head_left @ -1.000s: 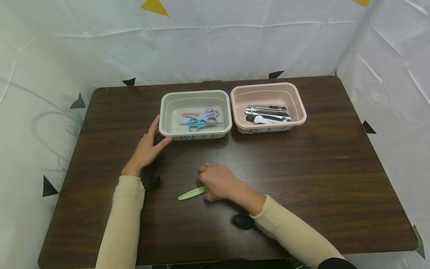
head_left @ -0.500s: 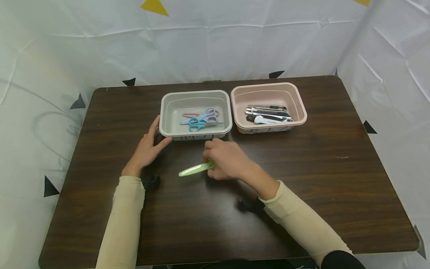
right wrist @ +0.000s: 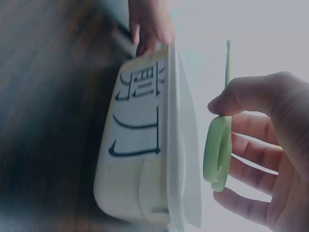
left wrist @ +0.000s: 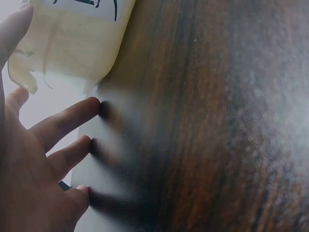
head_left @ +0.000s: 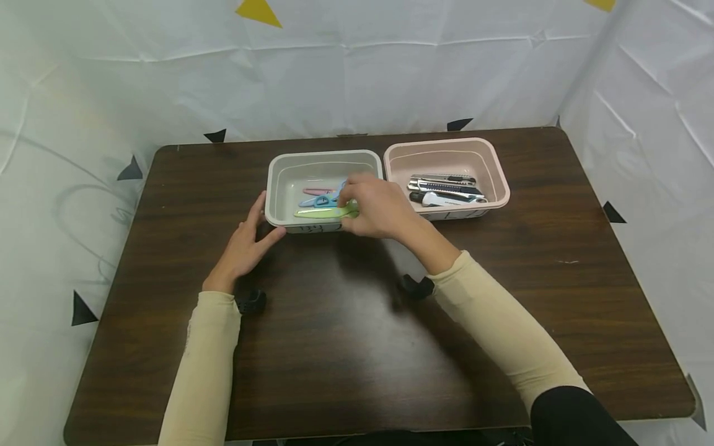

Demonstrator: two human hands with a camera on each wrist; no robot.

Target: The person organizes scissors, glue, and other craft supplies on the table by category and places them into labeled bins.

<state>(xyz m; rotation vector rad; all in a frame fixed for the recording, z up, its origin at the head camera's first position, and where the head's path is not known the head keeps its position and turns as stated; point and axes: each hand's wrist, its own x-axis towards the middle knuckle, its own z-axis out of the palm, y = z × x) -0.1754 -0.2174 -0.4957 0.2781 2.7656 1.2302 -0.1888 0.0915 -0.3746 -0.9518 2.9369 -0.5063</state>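
Observation:
Green scissors [head_left: 315,213] hang over the grey-white bin [head_left: 284,173], blade pointing left. My right hand [head_left: 375,203] pinches them; in the right wrist view the thumb presses near the green handle loops [right wrist: 218,150], beside the bin's rim [right wrist: 175,145]. Inside the bin lie pink scissors [head_left: 319,191] and blue scissors [head_left: 322,201], partly hidden behind the hand. My left hand [head_left: 240,246] rests at the bin's near left corner, thumb and fingers spread. In the left wrist view, its fingers [left wrist: 72,118] are extended just below the bin's corner.
Right of the grey bin stands a pink bin [head_left: 401,162] holding several utility knives [head_left: 443,189]. Dark characters mark a white label [right wrist: 137,111] on the grey bin's side. The brown table [head_left: 558,310] meets white sheeting [head_left: 390,80] at its back.
My right hand has carried the green scissors up from the table, away from me, to over the grey-white bin. The left hand has stayed at the bin's corner.

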